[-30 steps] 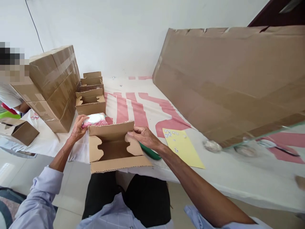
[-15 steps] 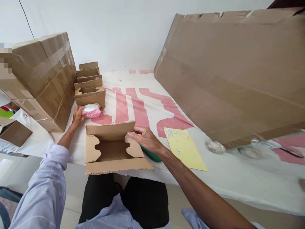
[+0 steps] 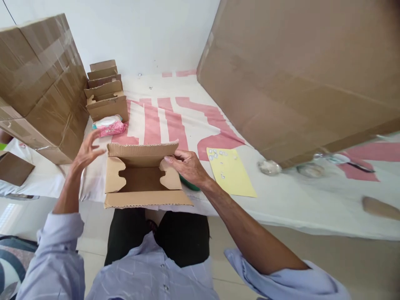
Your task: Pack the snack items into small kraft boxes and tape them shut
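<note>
An open cardboard box (image 3: 146, 198) stands at the table's front edge, its flaps folded outward and its inside bare. My right hand (image 3: 189, 166) grips the box's back right corner, thumb over the notched side flap. To the left of the box, my left hand (image 3: 89, 151) is in the air with its fingers apart and nothing in them. Just beyond that hand lies a pink and white soft pack (image 3: 111, 127), apart from the fingers. Part of a green object (image 3: 190, 183) shows from behind the box and my right wrist.
Several open small boxes (image 3: 108, 109) stand in a row behind the pack. Taped cartons (image 3: 46, 87) are stacked at the left. A yellow sheet (image 3: 234, 177) bearing small pieces lies right of the box. A large cardboard panel (image 3: 296, 83) leans at the right, near a clear roll (image 3: 269, 167).
My left hand has let go of the pink pack and moved back toward the box, fingers spreading. My right hand keeps its grip on the box corner. The view has tilted downward.
</note>
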The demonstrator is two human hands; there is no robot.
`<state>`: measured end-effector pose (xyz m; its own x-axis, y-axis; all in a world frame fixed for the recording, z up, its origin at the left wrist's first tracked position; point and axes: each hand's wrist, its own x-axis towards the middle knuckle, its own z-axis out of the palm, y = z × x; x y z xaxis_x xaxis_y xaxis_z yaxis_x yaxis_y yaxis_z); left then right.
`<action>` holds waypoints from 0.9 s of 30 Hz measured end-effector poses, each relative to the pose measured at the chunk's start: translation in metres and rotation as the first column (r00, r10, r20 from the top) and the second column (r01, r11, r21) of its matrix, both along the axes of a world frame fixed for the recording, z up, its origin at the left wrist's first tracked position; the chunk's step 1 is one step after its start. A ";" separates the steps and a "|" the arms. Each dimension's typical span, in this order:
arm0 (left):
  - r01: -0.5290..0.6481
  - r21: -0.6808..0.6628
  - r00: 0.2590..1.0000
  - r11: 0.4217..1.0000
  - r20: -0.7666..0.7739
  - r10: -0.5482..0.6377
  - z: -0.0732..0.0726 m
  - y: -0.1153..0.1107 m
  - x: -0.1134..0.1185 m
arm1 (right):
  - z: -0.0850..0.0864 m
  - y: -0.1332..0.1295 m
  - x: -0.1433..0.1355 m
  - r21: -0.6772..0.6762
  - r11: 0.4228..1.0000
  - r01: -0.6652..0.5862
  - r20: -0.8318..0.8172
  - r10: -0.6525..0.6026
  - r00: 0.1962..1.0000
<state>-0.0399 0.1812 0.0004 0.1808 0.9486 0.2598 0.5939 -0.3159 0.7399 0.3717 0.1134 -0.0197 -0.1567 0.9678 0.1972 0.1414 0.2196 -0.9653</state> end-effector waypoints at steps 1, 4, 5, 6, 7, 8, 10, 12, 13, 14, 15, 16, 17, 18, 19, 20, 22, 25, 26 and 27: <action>0.135 -0.085 0.989 0.987 0.068 -0.129 0.002 -0.028 -0.004 | -0.002 -0.001 0.001 0.010 1.000 0.012 -0.006 -0.012 1.000; 0.345 -0.229 0.937 0.910 0.133 -0.322 0.004 -0.102 -0.004 | -0.005 -0.005 0.001 0.039 0.998 0.040 -0.022 -0.039 0.999; 0.353 -0.266 0.936 0.897 0.096 -0.340 0.004 -0.120 0.001 | -0.006 -0.006 0.000 0.050 0.998 0.046 -0.027 -0.044 0.999; 0.327 -0.275 0.944 0.904 0.043 -0.328 0.004 -0.134 0.008 | -0.006 -0.008 -0.002 0.060 0.997 0.048 -0.030 -0.046 0.998; 0.283 -0.259 0.955 0.924 -0.008 -0.295 0.003 -0.145 0.016 | -0.005 -0.011 -0.004 0.067 0.997 0.044 -0.029 -0.043 0.999; 0.236 -0.223 0.966 0.946 -0.050 -0.252 0.002 -0.152 0.023 | -0.003 -0.014 -0.006 0.071 0.997 0.034 -0.025 -0.032 0.999; 0.160 -0.122 0.982 0.980 -0.079 -0.170 -0.001 -0.161 0.037 | 0.001 -0.021 -0.012 0.071 0.997 0.006 -0.005 -0.005 1.000; 0.129 -0.049 0.990 0.990 -0.059 -0.132 -0.004 -0.166 0.047 | 0.007 -0.031 -0.017 0.077 0.997 0.013 0.052 -0.017 0.999; 0.121 -0.027 0.991 0.992 -0.047 -0.122 -0.006 -0.169 0.050 | 0.010 -0.037 -0.020 0.081 0.996 0.041 0.103 -0.049 0.993; 0.106 -0.009 0.994 0.994 -0.038 -0.107 -0.008 -0.173 0.054 | 0.013 -0.042 -0.022 0.086 0.993 0.082 0.170 -0.096 0.981; 0.087 0.010 0.996 0.996 -0.034 -0.087 -0.010 -0.178 0.057 | 0.016 -0.048 -0.024 0.092 0.988 0.126 0.244 -0.145 0.959; 0.064 0.032 0.997 0.997 -0.036 -0.063 -0.011 -0.183 0.060 | 0.019 -0.053 -0.026 0.095 0.981 0.167 0.319 -0.189 0.929; 0.039 0.057 0.998 0.998 -0.041 -0.037 -0.013 -0.188 0.062 | 0.022 -0.058 -0.027 0.091 0.976 0.197 0.383 -0.217 0.898; 0.016 0.079 0.999 0.997 -0.046 -0.012 -0.015 -0.193 0.064 | 0.024 -0.063 -0.028 0.079 0.973 0.215 0.425 -0.228 0.876; -0.003 0.097 0.999 0.995 -0.047 0.007 -0.018 -0.198 0.066 | 0.027 -0.067 -0.027 0.062 0.975 0.215 0.439 -0.220 0.871; -0.015 0.106 0.999 0.994 -0.041 0.020 -0.020 -0.202 0.066 | 0.030 -0.069 -0.027 0.040 0.979 0.198 0.421 -0.196 0.886; -0.035 0.111 0.999 0.993 -0.005 0.036 -0.027 -0.207 0.065 | 0.036 -0.073 -0.024 -0.008 0.994 0.113 0.307 -0.106 0.946; -0.050 0.081 0.996 0.995 0.078 0.044 -0.036 -0.212 0.058 | 0.047 -0.071 -0.019 -0.058 0.996 -0.074 0.119 0.081 0.990; -0.050 0.065 0.993 0.997 0.106 0.043 -0.039 -0.213 0.055 | 0.050 -0.070 -0.017 -0.075 0.990 -0.123 0.081 0.129 0.988; -0.045 0.048 0.991 0.998 0.129 0.038 -0.041 -0.213 0.052 | 0.052 -0.068 -0.016 -0.095 0.983 -0.159 0.050 0.164 0.985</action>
